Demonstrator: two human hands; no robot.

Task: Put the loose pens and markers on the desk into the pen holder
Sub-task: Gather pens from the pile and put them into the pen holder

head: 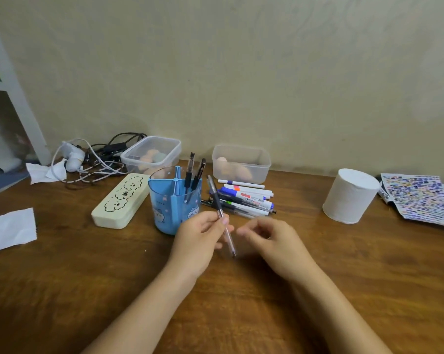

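Note:
A blue see-through pen holder (164, 208) with dividers stands mid-desk, and two dark pens (193, 172) stick up out of it. My left hand (199, 238) grips a clear pen with a black grip (222, 215), held slanted just right of the holder, tip toward me. Beside it, my right hand (269, 238) hovers with its fingers loosely curled and nothing in them. A pile of loose pens and markers (244, 199) lies on the desk behind both hands, to the right of the holder.
A cream pencil case (119, 200) lies left of the holder. Two clear plastic boxes (241, 163) and a tangle of cables (96, 159) sit along the wall. A white paper roll (348, 196) and a printed sheet (420, 198) are at the right, white paper (9, 229) at the left.

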